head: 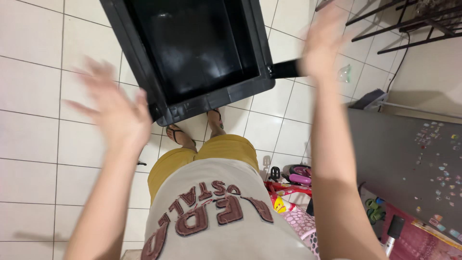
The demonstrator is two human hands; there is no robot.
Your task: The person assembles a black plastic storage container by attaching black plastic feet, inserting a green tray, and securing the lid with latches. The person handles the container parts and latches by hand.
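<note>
A large black plastic bin (216, 94) with an empty, glossy inside stands on the white tiled floor right in front of my feet in sandals. My left hand (113, 108) is raised to the bin's left, fingers spread, blurred by motion, holding nothing. My right hand (321, 41) is lifted at the bin's right, close to a black handle-like bar (285, 69) sticking out from its corner; whether it touches the bar I cannot tell. Its fingers are apart and blurred.
A grey cabinet side (409, 159) with small stickers stands at the right. A pink and red child's ride-on toy (293, 180) sits behind my legs. A dark metal rack (399, 24) is at the top right, with a small plastic wrapper (344, 73) on the tiles.
</note>
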